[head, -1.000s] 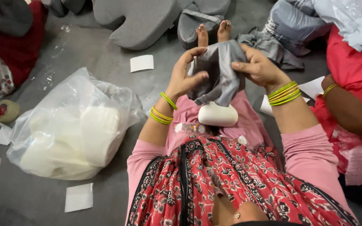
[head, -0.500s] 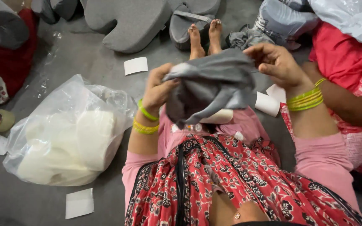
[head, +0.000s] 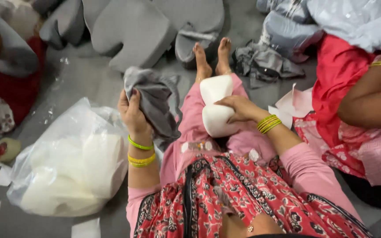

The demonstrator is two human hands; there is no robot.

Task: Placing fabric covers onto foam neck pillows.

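Observation:
I sit on the floor with my legs stretched out in pink trousers. My left hand grips a crumpled grey fabric cover, held up over my left thigh. My right hand rests on a white curved foam cushion that lies along my legs, fingers wrapped over its side. The grey cover and the white foam are apart, the cover to the left of the foam.
A clear plastic bag of white foam pieces lies left of me. Grey covered cushions are piled beyond my feet. More grey fabric and bagged goods lie at the upper right. Another person's arm reaches in from the right. Paper slips lie on the floor.
Both hands held the grey cover before. Now my left hand has carried it off to the left and my right hand has dropped onto the white foam cushion on my legs.

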